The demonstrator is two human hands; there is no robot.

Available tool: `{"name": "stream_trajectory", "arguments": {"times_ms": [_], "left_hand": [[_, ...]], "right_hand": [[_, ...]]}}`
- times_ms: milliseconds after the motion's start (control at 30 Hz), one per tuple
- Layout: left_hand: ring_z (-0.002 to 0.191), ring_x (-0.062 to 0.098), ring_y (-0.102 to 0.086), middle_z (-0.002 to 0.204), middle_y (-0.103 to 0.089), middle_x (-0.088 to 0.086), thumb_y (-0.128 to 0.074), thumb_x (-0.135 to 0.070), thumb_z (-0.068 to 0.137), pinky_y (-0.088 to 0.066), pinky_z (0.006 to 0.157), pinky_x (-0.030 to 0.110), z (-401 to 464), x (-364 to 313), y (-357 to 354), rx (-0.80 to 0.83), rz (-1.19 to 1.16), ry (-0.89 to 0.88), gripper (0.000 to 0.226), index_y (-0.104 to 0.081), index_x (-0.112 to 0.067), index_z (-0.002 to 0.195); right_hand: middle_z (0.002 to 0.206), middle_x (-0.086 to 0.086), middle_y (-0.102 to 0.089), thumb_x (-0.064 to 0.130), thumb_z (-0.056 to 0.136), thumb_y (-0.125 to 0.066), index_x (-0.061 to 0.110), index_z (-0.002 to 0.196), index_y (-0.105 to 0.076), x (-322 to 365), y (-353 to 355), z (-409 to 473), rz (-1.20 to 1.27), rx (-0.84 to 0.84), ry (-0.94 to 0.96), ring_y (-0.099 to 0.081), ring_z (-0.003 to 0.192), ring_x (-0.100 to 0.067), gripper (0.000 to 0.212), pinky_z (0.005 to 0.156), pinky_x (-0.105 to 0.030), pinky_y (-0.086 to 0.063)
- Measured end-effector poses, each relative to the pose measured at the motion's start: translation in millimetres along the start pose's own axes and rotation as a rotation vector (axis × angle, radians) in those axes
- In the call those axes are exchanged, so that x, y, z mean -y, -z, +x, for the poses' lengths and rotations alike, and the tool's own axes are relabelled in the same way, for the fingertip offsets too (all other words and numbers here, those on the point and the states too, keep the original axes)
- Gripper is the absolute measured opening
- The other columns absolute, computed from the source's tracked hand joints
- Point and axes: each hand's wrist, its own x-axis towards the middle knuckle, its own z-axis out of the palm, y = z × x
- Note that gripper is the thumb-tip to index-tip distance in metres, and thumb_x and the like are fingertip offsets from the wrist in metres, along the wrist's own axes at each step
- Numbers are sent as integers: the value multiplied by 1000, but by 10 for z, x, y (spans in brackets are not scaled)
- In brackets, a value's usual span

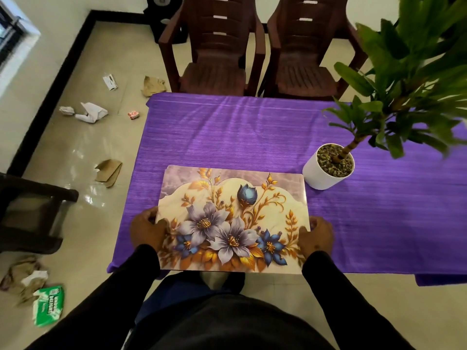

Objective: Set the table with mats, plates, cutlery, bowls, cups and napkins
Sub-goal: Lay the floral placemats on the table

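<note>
A: Status on the mat?

B: Floral mat (pixel 233 219) is held by both hands at the near edge of the table (pixel 252 137). Left hand (pixel 149 229) grips the mat's left short edge, thumb on top, fingers curled under. Right hand (pixel 316 234) grips the right short edge the same way.

A: Flat on the cloth or up in the air?

B: Cannot tell. The far edge looks down on the purple tablecloth (pixel 366 223); the near edge overhangs the table edge, toward the person's body. Picture side is up.

A: Orientation?

B: Long side runs hand to hand. Flowers sit between the hands, the blue bud further out, ahead of the right hand.

A: Anything else on the table?

B: A white pot (pixel 321 176) with a green plant (pixel 404 79), ahead and to the right of the right hand, just beyond the mat's far right corner. Not touching the mat as far as I can see.

A: Surroundings?

B: Two dark brown plastic chairs (pixel 214 54) across the table, straight ahead of both hands. Another dark chair (pixel 30 213) to the left of the left hand. Tiled floor left of the left hand is littered: crumpled white paper (pixel 88 112), brown cardboard scraps (pixel 108 171), a green packet (pixel 48 305) low left, close to the left sleeve. Both sleeves are black.
</note>
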Motion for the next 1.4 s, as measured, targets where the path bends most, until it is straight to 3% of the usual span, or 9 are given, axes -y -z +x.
{"name": "stream_trajectory", "arguments": {"times_ms": [233,500,800,1100,1233,1400], "left_hand": [[98,34,-66,106,-73,15,-72,-7,85,-48,83,38,2,-19,10,-17,-32,21,25,-71,-4,110],[100,35,-65,107,-70,15,-76,-14,84,-46,83,38,14,-12,10,-101,-140,111,27,-66,-7,108],[105,35,-64,113,-69,15,-67,-7,87,-50,91,44,-17,22,38,-92,-132,96,29,-64,-7,116],[102,34,-64,110,-71,15,-63,-6,88,-52,93,47,-40,55,53,-48,-101,94,31,-69,-8,119],[103,33,-65,108,-72,12,-62,-7,89,-53,94,48,-70,58,61,-54,-122,109,28,-71,-10,115],[102,31,-66,109,-73,10,-61,-6,90,-50,92,41,-108,44,82,-38,-107,114,27,-72,-9,114]], "right_hand": [[118,-14,-62,14,89,-68,8,113,-62,-9,-2,-24,26,20,-8,-58,109,-30,25,93,-42,-50],[103,-7,-61,10,93,-62,9,109,-54,53,114,-78,190,33,-63,-57,92,-24,18,75,-29,-40],[119,-15,-67,10,94,-60,6,123,-62,20,96,-59,116,68,30,-62,109,-33,28,93,-38,-49],[122,-16,-64,3,96,-54,5,123,-60,52,97,-88,188,89,-5,-60,112,-32,28,85,-32,-46],[123,-16,-65,2,95,-55,7,123,-59,30,92,-75,191,106,1,-61,111,-32,29,90,-40,-51],[122,-14,-64,6,95,-58,7,122,-58,18,92,-85,155,128,12,-61,111,-32,27,91,-40,-49]]}}
